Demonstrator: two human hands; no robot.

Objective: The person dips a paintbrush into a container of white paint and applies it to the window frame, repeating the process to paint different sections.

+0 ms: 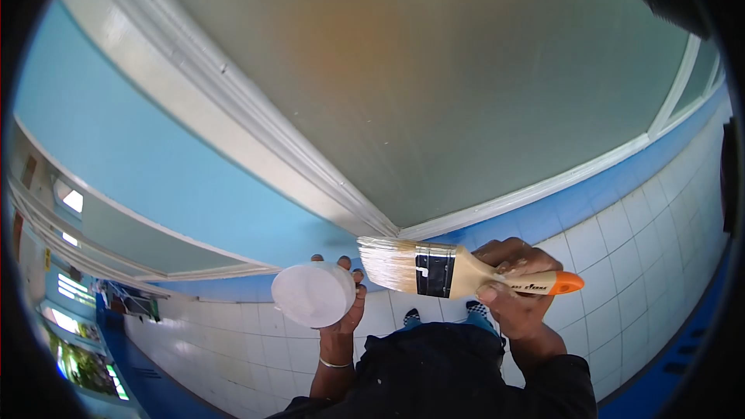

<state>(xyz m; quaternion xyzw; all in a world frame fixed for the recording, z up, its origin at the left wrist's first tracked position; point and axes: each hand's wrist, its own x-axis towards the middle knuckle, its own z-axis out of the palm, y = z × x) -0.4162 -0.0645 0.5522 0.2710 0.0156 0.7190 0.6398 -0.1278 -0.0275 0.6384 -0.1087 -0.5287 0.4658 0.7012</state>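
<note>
My right hand point(521, 283) grips a wide paintbrush point(434, 270) by its wooden handle, which ends in an orange tip. The bristles point left and carry whitish paint, and a black band wraps the brush's middle. In my left hand point(353, 306) is a white, round plastic tub point(312, 295), with the fingers curled around its far side. What the tub holds cannot be made out. The bristle ends are a short way to the right of the tub, apart from it.
A large frosted glass panel point(466, 93) in a white frame point(272, 120) stands before me. Light blue wall point(155, 163) is at the left. White tiles point(613, 240) cover the lower wall or floor. Windows point(77, 341) and a rack point(136, 302) appear far left.
</note>
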